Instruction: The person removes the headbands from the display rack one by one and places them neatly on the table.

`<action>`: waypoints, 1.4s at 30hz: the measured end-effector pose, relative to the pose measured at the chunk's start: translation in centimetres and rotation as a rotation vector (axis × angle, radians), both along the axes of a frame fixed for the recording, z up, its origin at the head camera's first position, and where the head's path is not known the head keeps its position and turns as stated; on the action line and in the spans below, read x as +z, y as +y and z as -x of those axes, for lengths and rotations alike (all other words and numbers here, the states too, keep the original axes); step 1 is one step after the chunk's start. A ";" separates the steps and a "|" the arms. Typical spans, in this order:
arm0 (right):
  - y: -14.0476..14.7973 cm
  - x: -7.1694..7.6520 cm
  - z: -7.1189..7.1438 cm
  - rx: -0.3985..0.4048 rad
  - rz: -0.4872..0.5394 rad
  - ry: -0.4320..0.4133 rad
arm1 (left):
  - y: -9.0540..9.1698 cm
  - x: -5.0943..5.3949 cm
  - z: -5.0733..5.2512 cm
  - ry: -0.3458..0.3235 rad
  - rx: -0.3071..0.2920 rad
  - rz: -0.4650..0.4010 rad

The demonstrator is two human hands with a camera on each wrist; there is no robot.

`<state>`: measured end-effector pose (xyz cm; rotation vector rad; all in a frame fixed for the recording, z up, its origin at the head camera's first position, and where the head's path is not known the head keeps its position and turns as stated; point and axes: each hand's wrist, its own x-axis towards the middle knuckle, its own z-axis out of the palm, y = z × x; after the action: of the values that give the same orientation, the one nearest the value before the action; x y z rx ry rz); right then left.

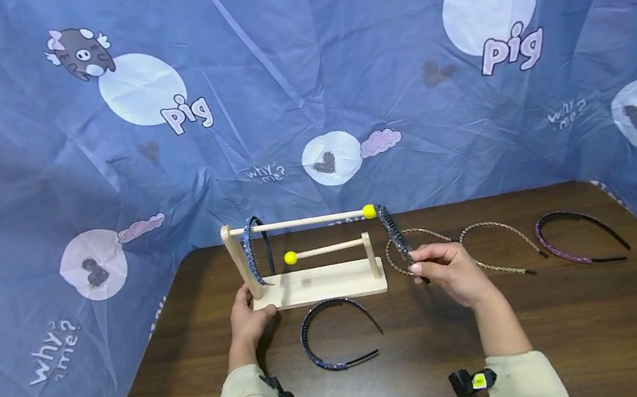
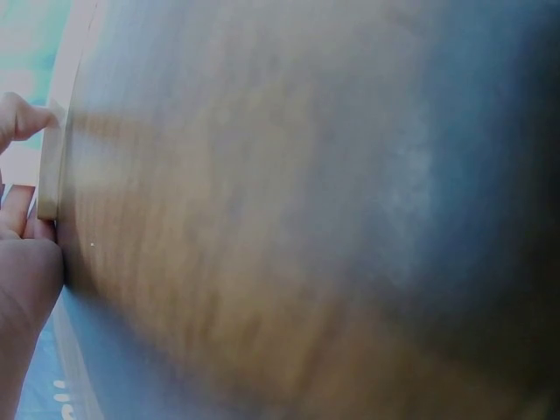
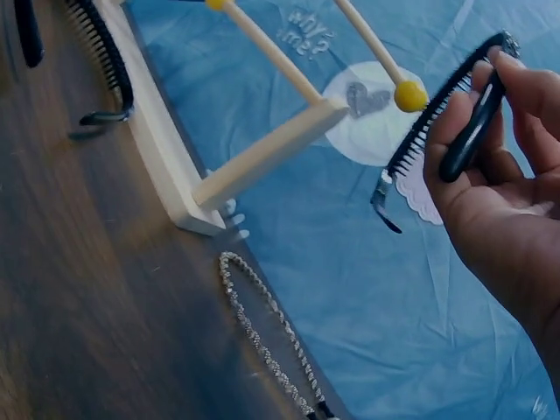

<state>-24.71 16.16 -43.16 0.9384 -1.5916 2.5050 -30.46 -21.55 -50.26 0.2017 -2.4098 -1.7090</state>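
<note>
A pale wooden stand point(image 1: 314, 285) carries two rods tipped with yellow balls. My left hand point(image 1: 250, 321) grips its left end, thumb on the base; the left wrist view shows the fingers at the base's edge point(image 2: 54, 162). Near the ball of the upper rod point(image 1: 309, 220), my right hand point(image 1: 454, 272) holds a black glittery headband point(image 1: 394, 233). In the right wrist view, fingers and thumb pinch this toothed headband point(image 3: 437, 103) by one side, and its far part is beside the yellow ball point(image 3: 409, 96). A blue sparkly headband point(image 1: 249, 252) hangs on the upper rod's left part.
In front of the stand a dark blue headband point(image 1: 310, 347) lies on the brown table point(image 1: 401, 388). To the right lie two braided headbands, one point(image 1: 490, 224) beside the other point(image 1: 390, 258), and a purple-and-black headband point(image 1: 555, 253). A blue printed cloth point(image 1: 288, 91) rises behind the table.
</note>
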 end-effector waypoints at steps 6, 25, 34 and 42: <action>0.9 -0.2 -0.4 0.054 -0.017 0.003 | -0.1 -0.2 0.1 -0.018 -0.002 0.016; 3.2 -0.6 -1.0 0.234 -0.305 -0.003 | 0.0 0.1 0.2 -0.030 0.006 0.020; 3.9 -0.8 -1.5 0.238 -0.567 -0.038 | 0.1 0.1 0.0 -0.037 0.009 0.006; 3.5 -1.2 -1.8 0.252 -0.710 -0.129 | 0.2 0.3 -0.1 -0.031 0.007 0.011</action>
<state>-22.86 19.71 -44.40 1.0934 -2.6391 2.1728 -30.35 -21.39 -50.00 0.2360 -2.4368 -1.7016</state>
